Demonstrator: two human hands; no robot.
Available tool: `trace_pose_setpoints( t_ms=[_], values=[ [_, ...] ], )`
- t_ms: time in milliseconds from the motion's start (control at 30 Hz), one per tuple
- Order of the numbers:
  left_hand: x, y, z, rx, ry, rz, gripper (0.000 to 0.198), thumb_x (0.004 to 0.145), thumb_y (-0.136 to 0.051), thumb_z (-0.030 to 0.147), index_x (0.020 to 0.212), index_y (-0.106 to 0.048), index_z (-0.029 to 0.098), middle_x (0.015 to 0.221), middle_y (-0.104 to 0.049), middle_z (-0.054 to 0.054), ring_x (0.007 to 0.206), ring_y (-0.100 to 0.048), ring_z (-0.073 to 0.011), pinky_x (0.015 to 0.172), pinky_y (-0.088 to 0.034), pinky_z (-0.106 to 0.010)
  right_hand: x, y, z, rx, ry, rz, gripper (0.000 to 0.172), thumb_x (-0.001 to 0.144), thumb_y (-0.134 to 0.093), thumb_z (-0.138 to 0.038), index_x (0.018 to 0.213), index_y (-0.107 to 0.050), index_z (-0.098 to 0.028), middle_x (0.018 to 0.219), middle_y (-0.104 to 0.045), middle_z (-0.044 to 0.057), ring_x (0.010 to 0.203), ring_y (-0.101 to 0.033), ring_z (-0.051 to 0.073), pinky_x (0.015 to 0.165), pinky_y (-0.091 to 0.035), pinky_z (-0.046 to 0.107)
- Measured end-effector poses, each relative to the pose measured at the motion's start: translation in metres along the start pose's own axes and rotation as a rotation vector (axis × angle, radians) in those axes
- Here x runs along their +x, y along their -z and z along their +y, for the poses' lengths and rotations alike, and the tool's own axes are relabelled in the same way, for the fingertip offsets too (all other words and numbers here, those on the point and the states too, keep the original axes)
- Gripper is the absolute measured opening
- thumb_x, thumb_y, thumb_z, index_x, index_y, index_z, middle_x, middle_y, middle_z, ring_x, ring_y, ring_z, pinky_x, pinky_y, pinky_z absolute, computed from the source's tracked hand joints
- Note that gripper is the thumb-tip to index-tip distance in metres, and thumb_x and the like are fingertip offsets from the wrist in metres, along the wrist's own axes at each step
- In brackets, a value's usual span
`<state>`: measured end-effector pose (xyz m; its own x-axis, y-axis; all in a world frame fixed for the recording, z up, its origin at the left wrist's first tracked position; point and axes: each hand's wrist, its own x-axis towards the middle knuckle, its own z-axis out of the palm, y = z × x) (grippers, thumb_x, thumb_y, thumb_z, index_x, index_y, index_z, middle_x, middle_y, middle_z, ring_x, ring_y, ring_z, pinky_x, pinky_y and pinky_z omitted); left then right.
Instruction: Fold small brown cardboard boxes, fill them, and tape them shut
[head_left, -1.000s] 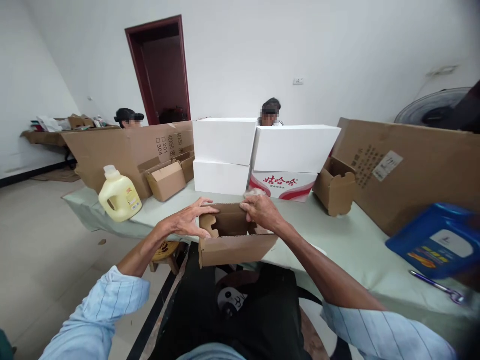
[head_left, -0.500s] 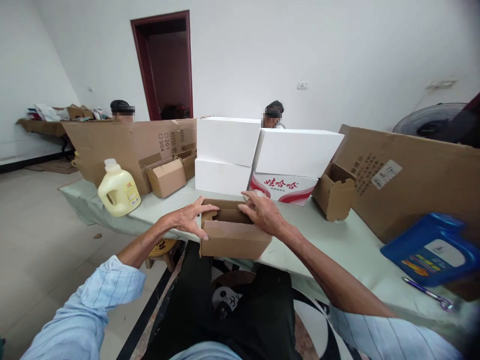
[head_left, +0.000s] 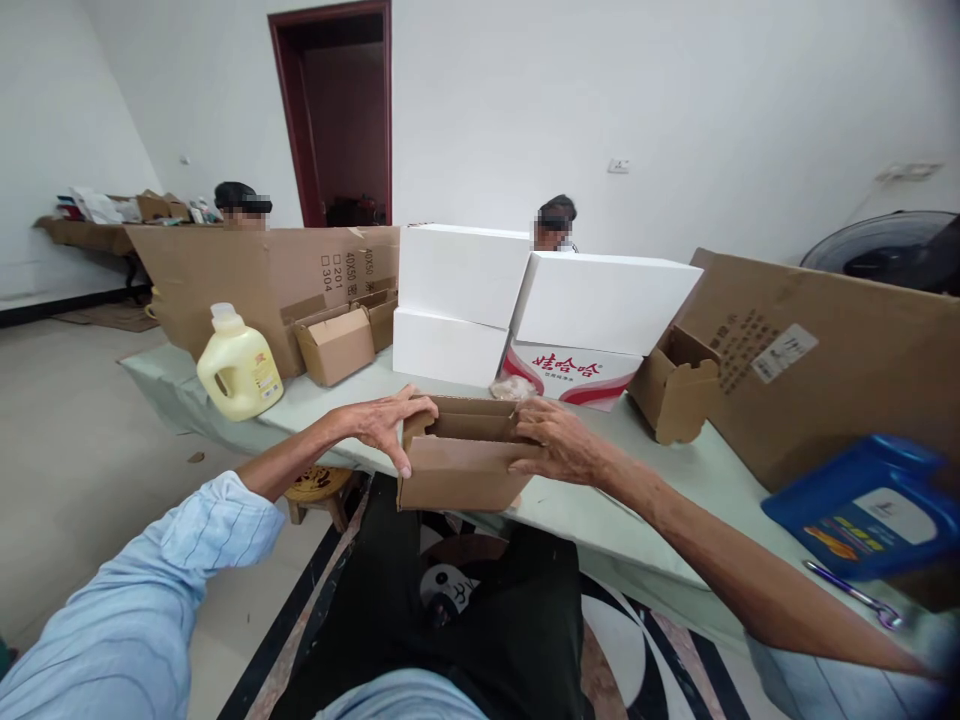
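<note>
An open-topped brown cardboard box (head_left: pixel 463 478) sits at the near edge of the table, in front of me. My left hand (head_left: pixel 386 425) grips its left end, thumb on the near side and fingers over the top rim. At the opposite end, my right hand (head_left: pixel 559 440) clasps the right side, fingers at the rim and thumb low on the front. Part of that end is hidden behind the hand. Just beyond the box lies a small crumpled clear plastic bag (head_left: pixel 514 387), against a white carton with red lettering (head_left: pixel 574 375).
White boxes (head_left: pixel 461 275) are stacked behind. A yellow jug (head_left: pixel 238 365) and a small carton (head_left: pixel 337 345) stand left; another open carton (head_left: pixel 679 390), a blue jug (head_left: pixel 862 505) and a purple-handled tool (head_left: pixel 851 592) are right. Large cardboard sheets (head_left: pixel 780 370) flank the table. Two people sit beyond.
My right hand has moved from the far rim to the box's right end and now grips it there. My left hand stays on the left end. The view has shifted slightly.
</note>
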<state>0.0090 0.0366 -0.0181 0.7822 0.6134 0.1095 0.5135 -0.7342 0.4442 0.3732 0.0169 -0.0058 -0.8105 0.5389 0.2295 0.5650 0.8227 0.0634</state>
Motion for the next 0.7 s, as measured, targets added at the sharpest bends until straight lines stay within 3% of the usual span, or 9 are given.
trace_pose_setpoints(
  t_ms=[100, 200, 333, 467, 533, 600, 700],
  values=[
    [-0.006, -0.008, -0.005, -0.039, -0.025, 0.161, 0.091, 0.051, -0.098, 0.065, 0.120, -0.056, 0.024, 0.121, -0.052, -0.006, 0.110, -0.055, -0.0280, 0.093, -0.053, -0.040, -0.021, -0.015, 0.009, 0.132, -0.106, 0.132, 0.040, 0.092, -0.071, -0.061, 0.096, -0.075, -0.021, 0.098, -0.068, 0.012, 0.103, -0.059, 0.030, 0.094, -0.048, 0.045],
    [-0.012, -0.024, -0.009, -0.136, 0.022, 0.350, 0.089, 0.053, -0.098, 0.060, 0.118, -0.050, 0.024, 0.122, -0.055, -0.007, 0.110, -0.058, -0.0275, 0.089, -0.055, -0.040, -0.037, -0.042, 0.010, 0.296, -0.250, 0.324, 0.044, 0.090, -0.071, -0.065, 0.099, -0.076, -0.022, 0.107, -0.069, 0.013, 0.114, -0.059, 0.033, 0.098, -0.050, 0.047],
    [-0.015, -0.053, -0.013, -0.282, 0.125, 0.590, 0.085, 0.050, -0.100, 0.054, 0.109, -0.046, 0.024, 0.124, -0.062, -0.009, 0.113, -0.063, -0.0280, 0.095, -0.055, -0.043, -0.046, -0.081, 0.001, 0.414, -0.399, 0.596, 0.044, 0.086, -0.074, -0.067, 0.089, -0.072, -0.024, 0.106, -0.070, 0.012, 0.123, -0.059, 0.036, 0.105, -0.049, 0.052],
    [-0.009, -0.077, -0.020, -0.382, 0.214, 0.731, 0.086, 0.047, -0.100, 0.055, 0.102, -0.040, 0.025, 0.126, -0.063, -0.009, 0.108, -0.066, -0.0251, 0.094, -0.055, -0.040, -0.046, -0.105, -0.008, 0.482, -0.492, 0.736, 0.042, 0.087, -0.074, -0.066, 0.090, -0.069, -0.024, 0.108, -0.068, 0.011, 0.130, -0.058, 0.035, 0.111, -0.046, 0.052],
    [-0.005, -0.085, -0.025, -0.410, 0.227, 0.779, 0.086, 0.050, -0.099, 0.056, 0.103, -0.038, 0.026, 0.127, -0.061, -0.009, 0.106, -0.066, -0.0226, 0.093, -0.055, -0.038, -0.044, -0.114, -0.012, 0.509, -0.552, 0.795, 0.045, 0.085, -0.075, -0.065, 0.099, -0.070, -0.023, 0.121, -0.066, 0.014, 0.133, -0.056, 0.035, 0.113, -0.045, 0.051],
    [0.000, -0.090, -0.030, -0.431, 0.226, 0.823, 0.088, 0.051, -0.099, 0.057, 0.105, -0.037, 0.026, 0.128, -0.059, -0.008, 0.106, -0.065, -0.0215, 0.092, -0.055, -0.037, -0.041, -0.120, -0.015, 0.580, -0.646, 0.860, 0.057, 0.081, -0.078, -0.066, 0.116, -0.070, -0.022, 0.141, -0.058, 0.017, 0.137, -0.053, 0.035, 0.112, -0.048, 0.051],
    [0.005, -0.096, -0.038, -0.448, 0.229, 0.881, 0.091, 0.049, -0.099, 0.057, 0.110, -0.039, 0.026, 0.128, -0.057, -0.009, 0.108, -0.063, -0.0221, 0.091, -0.054, -0.037, -0.035, -0.126, -0.020, 0.841, -0.774, 0.909, 0.097, 0.071, -0.085, -0.065, 0.150, -0.050, -0.021, 0.152, -0.053, 0.020, 0.133, -0.058, 0.034, 0.102, -0.055, 0.047]
  ],
)
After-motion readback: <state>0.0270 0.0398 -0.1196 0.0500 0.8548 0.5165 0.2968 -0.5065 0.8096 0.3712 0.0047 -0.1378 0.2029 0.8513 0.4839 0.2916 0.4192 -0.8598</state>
